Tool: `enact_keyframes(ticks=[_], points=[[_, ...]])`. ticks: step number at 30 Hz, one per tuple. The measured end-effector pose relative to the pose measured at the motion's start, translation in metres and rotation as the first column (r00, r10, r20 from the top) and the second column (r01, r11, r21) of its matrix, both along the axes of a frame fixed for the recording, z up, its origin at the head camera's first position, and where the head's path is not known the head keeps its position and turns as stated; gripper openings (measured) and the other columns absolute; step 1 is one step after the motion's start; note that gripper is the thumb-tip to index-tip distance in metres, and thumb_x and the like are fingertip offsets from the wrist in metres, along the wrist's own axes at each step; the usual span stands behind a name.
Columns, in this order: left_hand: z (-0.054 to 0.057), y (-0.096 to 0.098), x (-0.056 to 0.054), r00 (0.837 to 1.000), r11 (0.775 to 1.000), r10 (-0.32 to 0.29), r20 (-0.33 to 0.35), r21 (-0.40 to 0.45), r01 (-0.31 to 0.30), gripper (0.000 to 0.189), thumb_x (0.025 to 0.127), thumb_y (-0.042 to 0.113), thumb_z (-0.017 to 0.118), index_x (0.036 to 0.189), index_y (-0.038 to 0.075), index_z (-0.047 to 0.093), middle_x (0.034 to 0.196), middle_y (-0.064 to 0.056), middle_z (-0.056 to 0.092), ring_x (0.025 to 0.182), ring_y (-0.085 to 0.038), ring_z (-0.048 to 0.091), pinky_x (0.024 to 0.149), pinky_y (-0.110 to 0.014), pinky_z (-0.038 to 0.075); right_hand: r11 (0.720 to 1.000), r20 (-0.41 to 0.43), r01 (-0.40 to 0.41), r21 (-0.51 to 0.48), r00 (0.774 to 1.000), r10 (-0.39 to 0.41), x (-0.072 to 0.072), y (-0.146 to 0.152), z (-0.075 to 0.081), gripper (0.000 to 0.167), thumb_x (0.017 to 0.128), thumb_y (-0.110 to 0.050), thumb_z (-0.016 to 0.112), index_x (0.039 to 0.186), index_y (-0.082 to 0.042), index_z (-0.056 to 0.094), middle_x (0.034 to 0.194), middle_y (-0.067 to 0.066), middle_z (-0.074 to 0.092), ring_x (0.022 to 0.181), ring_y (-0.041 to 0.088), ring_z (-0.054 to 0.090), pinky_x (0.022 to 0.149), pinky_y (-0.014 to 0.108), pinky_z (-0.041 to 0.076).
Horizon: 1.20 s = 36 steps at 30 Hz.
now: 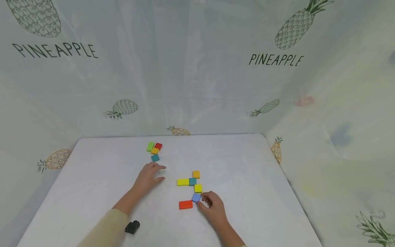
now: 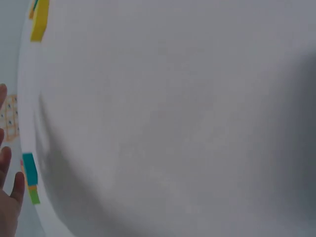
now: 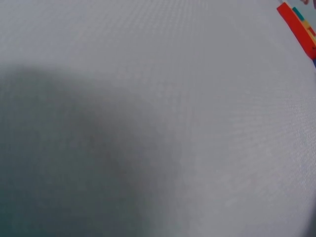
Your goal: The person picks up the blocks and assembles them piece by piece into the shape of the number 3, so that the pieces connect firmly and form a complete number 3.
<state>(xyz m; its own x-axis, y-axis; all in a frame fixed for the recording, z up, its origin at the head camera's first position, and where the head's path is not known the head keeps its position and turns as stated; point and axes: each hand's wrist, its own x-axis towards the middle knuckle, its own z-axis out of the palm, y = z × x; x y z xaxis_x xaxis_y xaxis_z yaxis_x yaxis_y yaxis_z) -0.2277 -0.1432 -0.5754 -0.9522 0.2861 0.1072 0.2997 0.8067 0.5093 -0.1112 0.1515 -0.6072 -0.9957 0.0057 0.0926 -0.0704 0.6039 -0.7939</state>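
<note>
In the head view, my right hand (image 1: 213,209) is at a blue block (image 1: 196,197), pinching its right side between thumb and index finger. The blue block sits turned at an angle, between a red block (image 1: 186,204) and a yellow square block (image 1: 198,188). Beyond these are a teal block (image 1: 192,181), a long yellow block (image 1: 183,182) beside it and an orange block (image 1: 196,174). My left hand (image 1: 147,177) has thumb and fingers spread with nothing between them. Nearest to it is another teal block (image 1: 155,157).
Behind my left hand, a light green block (image 1: 150,146), a dark red block (image 1: 158,146) and an orange-yellow block (image 1: 155,151) lie clustered. A small black object (image 1: 132,227) is by my left sleeve (image 1: 106,228). Pineapple-printed cloth (image 1: 197,68) surrounds the white table (image 1: 247,164).
</note>
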Motion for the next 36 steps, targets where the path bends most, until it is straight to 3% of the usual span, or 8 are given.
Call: enact_keyframes(ticks=[5,9,17,26,36], points=[[0.0,-0.013,-0.016,0.998,1.0,0.026,-0.061,0.017,-0.025,0.044,0.079,0.022,0.082,0.12,0.014,0.069,0.116,-0.012,0.055,0.108,-0.032,0.048,0.091,-0.048,0.046,0.999,-0.02,-0.016,-0.029,1.0,0.015,0.0,-0.001,0.002,0.023,0.083,-0.025,0.079,0.102,-0.019,0.069,0.083,-0.013,0.056,0.075,0.008,0.051,0.066,0.022,0.048],[-0.005,-0.02,-0.027,0.994,0.996,0.085,-0.065,0.035,-0.082,0.048,0.08,0.023,0.082,0.124,0.01,0.066,0.125,-0.018,0.048,0.113,-0.037,0.042,0.091,-0.05,0.043,0.999,-0.021,-0.021,-0.027,1.0,0.02,-0.001,-0.004,0.002,0.022,0.084,-0.028,0.078,0.102,-0.02,0.069,0.083,-0.013,0.056,0.075,0.007,0.051,0.067,0.022,0.048],[-0.015,-0.027,-0.047,0.983,0.981,0.179,0.041,0.067,-0.182,0.054,0.084,0.026,0.078,0.133,0.011,0.059,0.133,-0.02,0.04,0.121,-0.04,0.035,0.096,-0.054,0.041,1.0,0.004,-0.006,-0.029,1.0,0.007,-0.001,-0.006,0.001,0.02,0.083,-0.028,0.078,0.1,-0.023,0.068,0.083,-0.013,0.057,0.076,0.008,0.051,0.068,0.022,0.048],[-0.018,-0.026,-0.056,0.974,0.973,0.225,0.039,0.04,-0.226,0.053,0.086,0.023,0.076,0.134,0.011,0.057,0.126,-0.024,0.044,0.115,-0.041,0.04,0.09,-0.054,0.044,1.0,0.017,-0.003,-0.011,1.0,0.003,0.001,-0.004,0.003,0.019,0.084,-0.028,0.077,0.1,-0.022,0.068,0.082,-0.013,0.055,0.075,0.008,0.051,0.067,0.022,0.048],[-0.022,-0.021,-0.062,0.974,0.974,0.222,0.036,0.037,-0.223,0.049,0.088,0.022,0.074,0.133,0.011,0.058,0.121,-0.024,0.048,0.11,-0.04,0.044,0.088,-0.053,0.044,1.0,0.033,0.011,-0.008,0.999,-0.011,0.002,-0.001,0.003,0.019,0.084,-0.027,0.077,0.1,-0.023,0.069,0.082,-0.014,0.055,0.075,0.008,0.051,0.067,0.022,0.048]])
